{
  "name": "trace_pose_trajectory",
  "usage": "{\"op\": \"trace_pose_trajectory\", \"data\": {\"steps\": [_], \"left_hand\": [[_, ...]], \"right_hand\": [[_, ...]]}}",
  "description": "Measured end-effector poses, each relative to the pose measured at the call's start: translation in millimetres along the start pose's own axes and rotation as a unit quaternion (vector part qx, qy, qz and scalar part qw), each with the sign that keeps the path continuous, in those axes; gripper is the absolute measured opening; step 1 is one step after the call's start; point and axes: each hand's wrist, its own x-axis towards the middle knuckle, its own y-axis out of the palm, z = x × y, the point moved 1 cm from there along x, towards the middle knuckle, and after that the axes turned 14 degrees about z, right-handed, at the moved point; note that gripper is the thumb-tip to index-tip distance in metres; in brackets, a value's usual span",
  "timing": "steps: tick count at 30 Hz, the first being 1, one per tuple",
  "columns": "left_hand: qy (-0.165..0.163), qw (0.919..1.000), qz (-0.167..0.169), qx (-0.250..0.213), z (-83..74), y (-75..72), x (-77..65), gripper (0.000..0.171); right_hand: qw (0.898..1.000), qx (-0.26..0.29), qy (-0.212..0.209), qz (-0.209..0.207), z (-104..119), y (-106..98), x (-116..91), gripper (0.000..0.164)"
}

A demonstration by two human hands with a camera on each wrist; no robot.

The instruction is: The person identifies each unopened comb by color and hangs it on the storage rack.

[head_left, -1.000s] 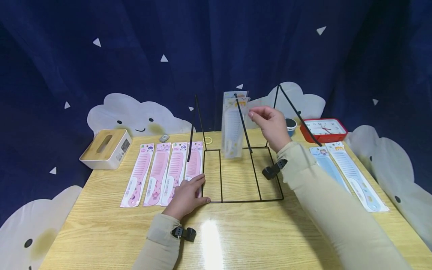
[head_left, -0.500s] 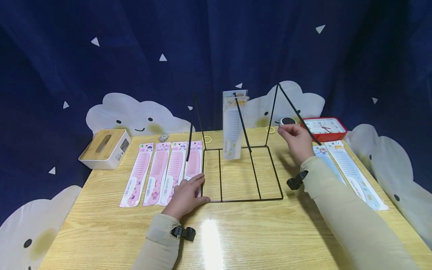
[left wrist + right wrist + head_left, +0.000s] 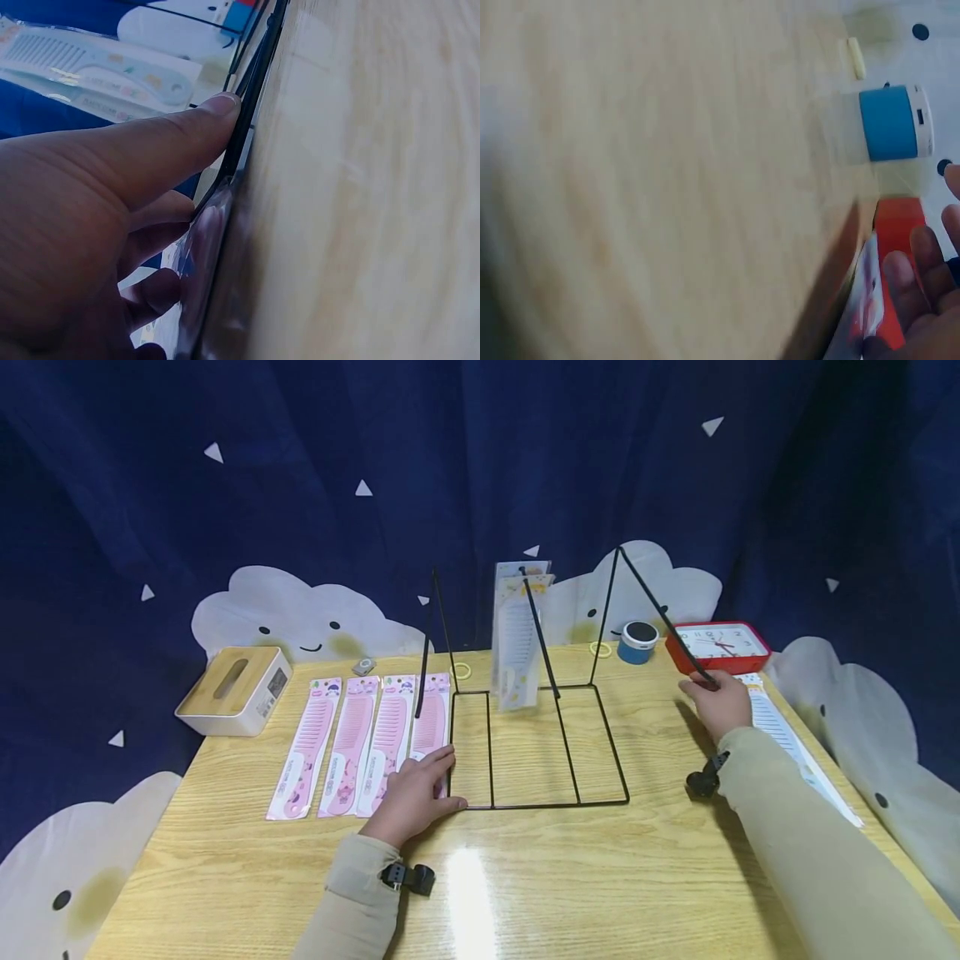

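Observation:
A black wire rack [image 3: 540,807] stands mid-table. Two packaged combs [image 3: 517,647] hang from its middle prong. My left hand [image 3: 412,797] holds the rack's front left corner; in the left wrist view the thumb [image 3: 172,146] presses the black rod and the other fingers bend beside it. At the right, my right hand [image 3: 722,703] is over the packaged blue combs, close to the tip of the right prong [image 3: 667,618]. Its fingers [image 3: 930,262] look loose in the right wrist view. One packaged blue comb [image 3: 795,747] shows beyond the hand; the other is hidden behind it.
Several packaged pink combs [image 3: 350,747] lie left of the rack. A tissue box [image 3: 232,692] stands farther left. At the back are a small blue speaker [image 3: 637,643], a red clock [image 3: 717,646] and a yellow ring [image 3: 600,649].
My right hand has moved right, from beside the hanging combs, past the speaker, to the packaged blue combs. My left hand has stayed on the rack's corner.

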Motion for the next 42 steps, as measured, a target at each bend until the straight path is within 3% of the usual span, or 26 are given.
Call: {"op": "trace_pose_trajectory", "data": {"steps": [7, 13, 17, 21, 26, 31, 42], "left_hand": [[0.003, 1.0000, -0.001, -0.001, 0.4, -0.8, -0.7, 0.077], [0.004, 1.0000, 0.002, 0.002, 2.0, 0.4, 0.1, 0.077], [0.004, 1.0000, -0.004, 0.006, 1.7, -0.1, 0.1, 0.077], [0.002, 1.0000, -0.006, 0.007, 1.5, 0.1, -0.4, 0.078], [0.003, 1.0000, -0.006, 0.005, 1.9, 0.8, 0.1, 0.078], [0.003, 0.9999, -0.007, 0.011, 1.9, 0.2, 0.2, 0.077], [-0.001, 0.9999, 0.000, 0.011, 1.8, 1.3, 1.0, 0.077]], "right_hand": [[1.000, -0.014, 0.000, 0.016, -7.1, -4.7, 1.4, 0.057], [0.988, -0.123, 0.031, 0.085, -13.3, -5.4, 0.6, 0.068], [0.983, -0.153, 0.024, 0.102, -13.9, -5.1, -0.3, 0.067], [0.983, -0.148, 0.005, 0.105, -11.8, -4.0, -4.1, 0.052], [0.989, -0.128, -0.024, 0.074, -10.7, -1.0, -8.8, 0.032], [0.993, -0.082, -0.064, 0.048, -2.5, 8.6, -15.0, 0.029], [0.994, -0.002, -0.099, 0.049, 62.1, 26.4, -58.1, 0.031]]}}
